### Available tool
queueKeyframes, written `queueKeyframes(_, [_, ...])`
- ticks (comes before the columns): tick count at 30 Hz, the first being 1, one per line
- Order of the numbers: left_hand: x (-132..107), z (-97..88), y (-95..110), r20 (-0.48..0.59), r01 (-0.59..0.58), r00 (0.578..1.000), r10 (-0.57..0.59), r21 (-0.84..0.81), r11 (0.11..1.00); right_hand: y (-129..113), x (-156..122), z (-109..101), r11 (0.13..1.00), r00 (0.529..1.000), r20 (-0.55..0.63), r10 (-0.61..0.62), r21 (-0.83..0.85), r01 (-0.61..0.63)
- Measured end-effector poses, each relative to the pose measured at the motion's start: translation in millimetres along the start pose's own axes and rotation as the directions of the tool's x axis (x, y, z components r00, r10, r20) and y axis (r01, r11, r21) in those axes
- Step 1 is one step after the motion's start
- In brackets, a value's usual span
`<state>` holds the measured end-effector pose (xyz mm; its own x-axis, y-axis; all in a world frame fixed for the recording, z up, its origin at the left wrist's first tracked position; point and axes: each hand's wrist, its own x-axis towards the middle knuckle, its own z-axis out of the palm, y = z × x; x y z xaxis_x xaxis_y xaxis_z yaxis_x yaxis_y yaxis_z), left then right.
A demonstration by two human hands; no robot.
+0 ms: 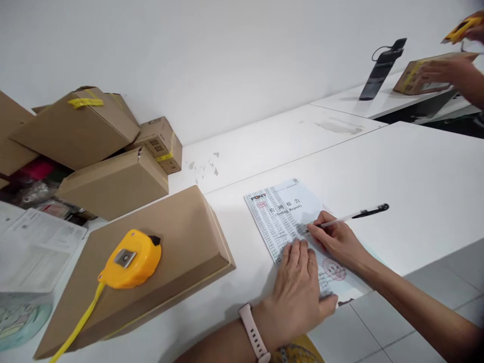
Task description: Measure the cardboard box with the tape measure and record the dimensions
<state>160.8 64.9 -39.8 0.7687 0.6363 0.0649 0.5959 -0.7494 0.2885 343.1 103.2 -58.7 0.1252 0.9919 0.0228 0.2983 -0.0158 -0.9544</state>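
Note:
A printed testing report [287,201] lies on the white table, its cover showing black print and a red round stamp. My left hand [298,287] rests flat across its lower part, fingers stretched out, with a pink band around the wrist. In my right hand [338,239] is a pen [355,216] with a clear barrel and black end, pinched between thumb and fingers. Its tip is at the report's middle, partly covered by the fingers. Left of the report, a yellow tape measure [132,259] sits on a flat cardboard box [181,227].
Several cardboard boxes [79,126] are piled against the wall at left. Printed papers [41,242] lie at the left edge. A dark water bottle [380,73] stands at back right. There, another person's hands hold a yellow tool [461,29] and touch a taped box [412,78].

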Motion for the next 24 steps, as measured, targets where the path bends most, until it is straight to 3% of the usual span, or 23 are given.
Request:
queueKeyframes(4, [0, 6.1, -6, -0.029, -0.041, 0.999, 0.045, 0.111, 0.993, 2, -3, 0, 0.992, 0.999, -0.005, -0.038, -0.123, 0.037])
queueKeyframes(12, [1, 12.9, -7, -0.172, -0.078, 0.975, 0.142, 0.333, 0.94, 0, -6, 3, 0.986, 0.999, 0.027, -0.029, -0.161, 0.033])
queueKeyframes(24, [1, 11.9, -6, -0.215, -0.066, 0.963, 0.161, 0.39, 0.918, 0, -8, 3, 0.986, 0.999, 0.042, -0.007, -0.167, 0.013])
